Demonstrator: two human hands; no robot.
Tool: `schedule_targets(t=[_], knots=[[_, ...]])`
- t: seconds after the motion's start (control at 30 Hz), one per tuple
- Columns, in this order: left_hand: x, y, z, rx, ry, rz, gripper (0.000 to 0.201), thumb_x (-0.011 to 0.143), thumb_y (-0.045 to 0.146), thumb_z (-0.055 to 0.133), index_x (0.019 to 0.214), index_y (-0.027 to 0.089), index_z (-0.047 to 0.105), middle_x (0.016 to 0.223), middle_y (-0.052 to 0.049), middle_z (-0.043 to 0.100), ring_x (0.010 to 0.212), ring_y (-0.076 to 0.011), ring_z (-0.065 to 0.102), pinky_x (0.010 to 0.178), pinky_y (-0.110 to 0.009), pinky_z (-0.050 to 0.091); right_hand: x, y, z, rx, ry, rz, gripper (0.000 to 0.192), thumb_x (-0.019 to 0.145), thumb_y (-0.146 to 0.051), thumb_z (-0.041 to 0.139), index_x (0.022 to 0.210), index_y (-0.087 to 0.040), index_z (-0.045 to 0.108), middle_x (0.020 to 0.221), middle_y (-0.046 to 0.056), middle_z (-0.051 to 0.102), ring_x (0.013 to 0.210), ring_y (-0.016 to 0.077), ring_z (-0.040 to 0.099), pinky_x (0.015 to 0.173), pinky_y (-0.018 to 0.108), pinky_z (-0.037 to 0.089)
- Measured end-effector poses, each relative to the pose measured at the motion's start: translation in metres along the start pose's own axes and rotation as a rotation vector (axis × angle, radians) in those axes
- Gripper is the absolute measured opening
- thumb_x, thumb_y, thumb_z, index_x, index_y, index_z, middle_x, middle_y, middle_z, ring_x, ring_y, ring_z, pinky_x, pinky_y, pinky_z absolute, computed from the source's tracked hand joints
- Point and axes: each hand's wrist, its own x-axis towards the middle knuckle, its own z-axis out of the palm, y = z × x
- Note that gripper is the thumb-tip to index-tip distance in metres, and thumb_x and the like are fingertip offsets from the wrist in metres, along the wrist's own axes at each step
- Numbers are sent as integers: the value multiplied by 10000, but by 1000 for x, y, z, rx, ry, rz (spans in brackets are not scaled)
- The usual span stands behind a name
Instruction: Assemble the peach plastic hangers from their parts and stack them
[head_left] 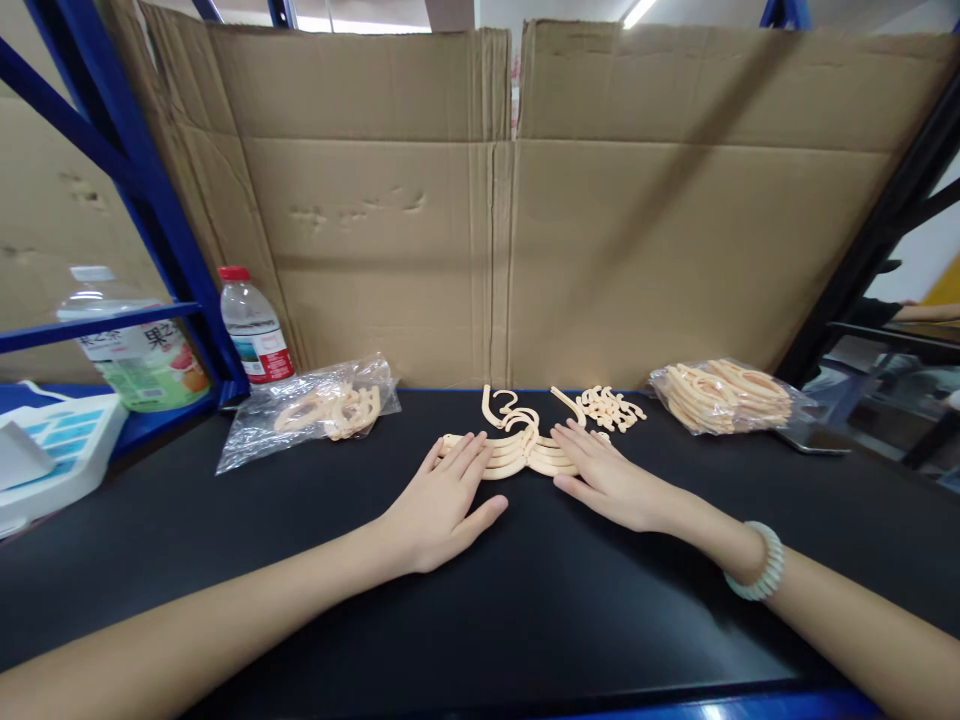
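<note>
A small stack of cream plastic hangers (517, 440) lies on the black table (525, 600), hooks pointing away from me. My left hand (442, 505) rests flat with its fingertips on the left arms of the stack. My right hand (611, 480) lies flat with its fingertips on the right arms. Neither hand grips anything. A white bead bracelet (759, 562) circles my right wrist. A little heap of loose cream hooks (611, 407) lies just behind my right hand.
A clear bag of hanger parts (319, 410) lies at the left, and a fuller bag (724, 397) at the right. Two bottles (255, 325) (139, 345) stand by the blue shelf frame (161, 220). Cardboard (495, 200) walls the back. A white device (52, 445) sits far left.
</note>
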Motion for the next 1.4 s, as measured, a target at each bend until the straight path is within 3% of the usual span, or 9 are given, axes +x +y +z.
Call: schedule_targets(t=[0.27, 0.5, 0.77, 0.9, 0.97, 1.03, 1.13, 1.23, 1.4], knots=[[2, -2, 3, 9, -54, -44, 699, 908, 573, 317, 1444, 127, 272, 1502, -160, 201, 1402, -301, 154, 1119, -516, 91, 6, 5, 5, -31, 14, -27, 691, 936, -550, 260, 1465, -106, 234, 1508, 146, 200, 1398, 294, 113, 1130, 529, 121], [4, -3, 3, 33, -72, -57, 724, 905, 593, 279, 1448, 115, 259, 1510, -152, 179, 1408, -287, 138, 1129, -493, 65, 8, 4, 5, -65, 1, -16, 695, 940, -516, 259, 1457, -52, 232, 1506, 163, 188, 1399, 290, 112, 1134, 516, 117], [3, -1, 2, 49, -74, -67, 724, 903, 589, 281, 1443, 107, 271, 1510, -156, 202, 1404, -307, 151, 1123, -521, 74, 7, 2, 3, -74, 6, -25, 698, 940, -528, 259, 1454, -56, 244, 1504, 159, 212, 1399, 291, 122, 1136, 507, 130], [3, 0, 2, 76, 0, -23, 643, 911, 530, 344, 1416, 134, 316, 1488, -163, 289, 1385, -319, 217, 1111, -549, 105, 7, 4, 4, -60, 49, -40, 670, 940, -508, 309, 1442, -66, 279, 1493, 167, 250, 1394, 306, 142, 1125, 535, 148], [3, 2, 0, 88, 89, 77, 517, 910, 432, 409, 1351, 163, 391, 1434, -147, 396, 1349, -313, 291, 1102, -556, 133, 8, 6, 5, -56, 108, -79, 620, 940, -476, 344, 1427, -93, 321, 1477, 157, 300, 1389, 309, 169, 1115, 554, 167], [3, 5, -3, 69, 147, 232, 297, 894, 288, 440, 1165, 193, 515, 1291, -108, 532, 1246, -276, 416, 1071, -500, 243, 9, 8, 6, -37, 206, -150, 537, 943, -424, 370, 1389, -127, 393, 1437, 142, 380, 1372, 303, 227, 1104, 557, 204], [3, 9, -7, 22, 116, 408, 111, 861, 159, 405, 868, 190, 512, 956, -68, 602, 936, -205, 542, 852, -339, 423, 12, 10, 5, 38, 372, -246, 407, 941, -356, 400, 1285, -167, 510, 1326, 125, 506, 1303, 278, 360, 1079, 515, 290], [3, 10, -8, -2, 50, 449, 83, 836, 133, 387, 805, 195, 431, 773, -26, 546, 710, -161, 501, 654, -262, 407, 14, 10, 2, 147, 518, -267, 301, 930, -329, 436, 1143, -190, 599, 1176, 111, 601, 1171, 257, 493, 1017, 469, 376], [4, 8, -11, -49, -59, 421, 139, 733, 95, 406, 753, 210, 331, 689, 11, 503, 586, -138, 436, 563, -241, 350, 15, 11, -6, 403, 694, -131, 230, 892, -339, 482, 938, -204, 663, 972, 75, 668, 961, 241, 591, 882, 426, 444]])
